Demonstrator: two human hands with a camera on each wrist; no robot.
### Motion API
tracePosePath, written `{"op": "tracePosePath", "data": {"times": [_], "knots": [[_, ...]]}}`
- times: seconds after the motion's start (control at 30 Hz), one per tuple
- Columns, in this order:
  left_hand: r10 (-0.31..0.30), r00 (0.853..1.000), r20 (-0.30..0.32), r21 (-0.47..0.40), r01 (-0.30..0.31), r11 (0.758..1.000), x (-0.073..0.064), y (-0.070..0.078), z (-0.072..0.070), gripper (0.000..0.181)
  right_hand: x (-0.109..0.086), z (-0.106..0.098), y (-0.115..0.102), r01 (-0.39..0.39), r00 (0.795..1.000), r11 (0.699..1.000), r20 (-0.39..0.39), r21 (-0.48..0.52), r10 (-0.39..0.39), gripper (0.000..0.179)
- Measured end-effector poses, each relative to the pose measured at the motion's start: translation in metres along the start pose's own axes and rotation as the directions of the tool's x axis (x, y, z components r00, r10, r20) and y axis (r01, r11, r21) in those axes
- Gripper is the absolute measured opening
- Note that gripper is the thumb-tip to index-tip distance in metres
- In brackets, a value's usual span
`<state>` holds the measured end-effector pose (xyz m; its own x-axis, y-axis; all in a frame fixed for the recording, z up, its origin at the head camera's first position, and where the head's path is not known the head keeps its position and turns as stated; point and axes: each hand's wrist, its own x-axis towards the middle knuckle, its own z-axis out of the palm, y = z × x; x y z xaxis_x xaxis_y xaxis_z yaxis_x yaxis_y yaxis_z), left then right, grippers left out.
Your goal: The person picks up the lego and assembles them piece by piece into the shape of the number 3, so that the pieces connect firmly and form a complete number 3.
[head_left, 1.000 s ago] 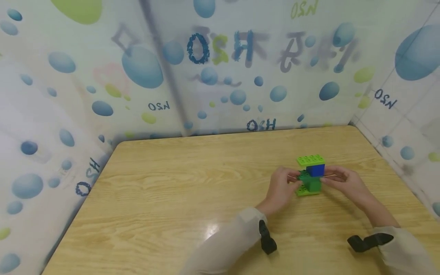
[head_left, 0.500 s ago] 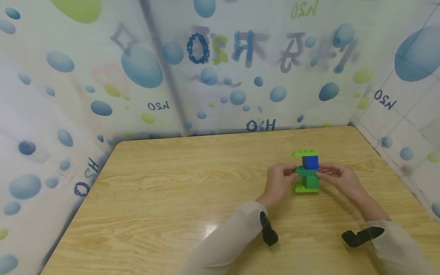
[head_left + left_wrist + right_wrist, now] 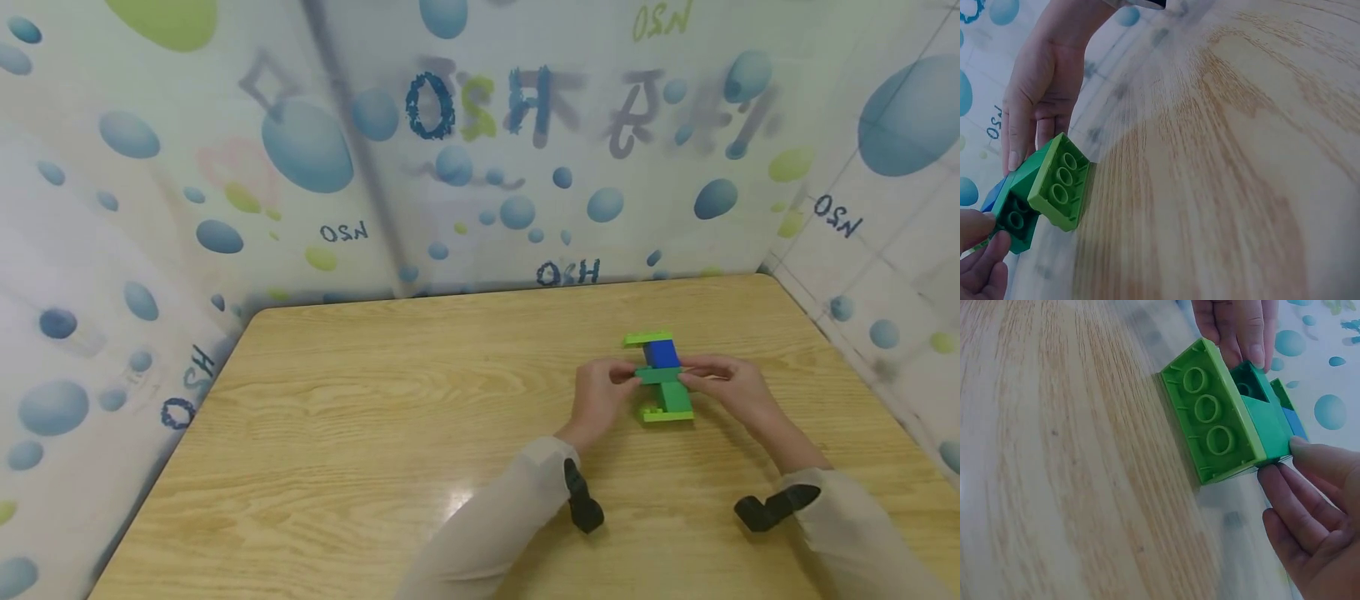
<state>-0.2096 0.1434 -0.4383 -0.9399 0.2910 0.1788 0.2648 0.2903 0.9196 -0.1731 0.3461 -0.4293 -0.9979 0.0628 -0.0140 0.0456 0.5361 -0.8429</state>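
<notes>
A stack of toy building bricks is held up between both hands on the right side of the head view. From its top down come a lime plate (image 3: 648,338), a blue brick (image 3: 662,354), a flat dark green brick (image 3: 657,376), a green brick (image 3: 676,397) and a second lime plate (image 3: 667,416). My left hand (image 3: 597,398) pinches the left end of the dark green brick. From the right, my right hand (image 3: 735,390) grips the stack's middle with thumb and fingers. Both wrist views show the hollow underside of the lower lime plate (image 3: 1209,409). The stack leans left.
The wooden table (image 3: 375,400) spreads below the hands and far to the left. Behind it hangs a wall covering (image 3: 480,192) with blue and green spots. Black wrist mounts (image 3: 583,504) sit on both sleeves.
Both hands have shifted a little left with the brick stack. Its upper end has tipped back and to the left, so the studs on the top plate now show less.
</notes>
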Motion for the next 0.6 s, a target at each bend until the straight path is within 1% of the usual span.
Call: {"op": "tracePosePath", "data": {"times": [0.17, 0.33, 0.6], "knots": [[-0.006, 1.0, 0.015, 0.006, 0.006, 1.0, 0.0013, -0.0039, -0.0002, 0.013, 0.0016, 0.0011, 0.0009, -0.017, 0.999, 1.0, 0.037, -0.008, 0.017, 0.054], [-0.024, 0.999, 0.028, 0.026, 0.023, 0.999, 0.0023, -0.0072, 0.0005, 0.012, 0.0013, 0.0016, 0.001, -0.019, 0.997, 0.999, 0.075, 0.032, 0.017, 0.052], [-0.036, 0.999, 0.04, 0.043, 0.034, 0.998, 0.0019, -0.0084, 0.0003, 0.012, 0.0, 0.0018, 0.0019, -0.048, 0.995, 0.997, 0.092, 0.057, 0.043, 0.053]]}}
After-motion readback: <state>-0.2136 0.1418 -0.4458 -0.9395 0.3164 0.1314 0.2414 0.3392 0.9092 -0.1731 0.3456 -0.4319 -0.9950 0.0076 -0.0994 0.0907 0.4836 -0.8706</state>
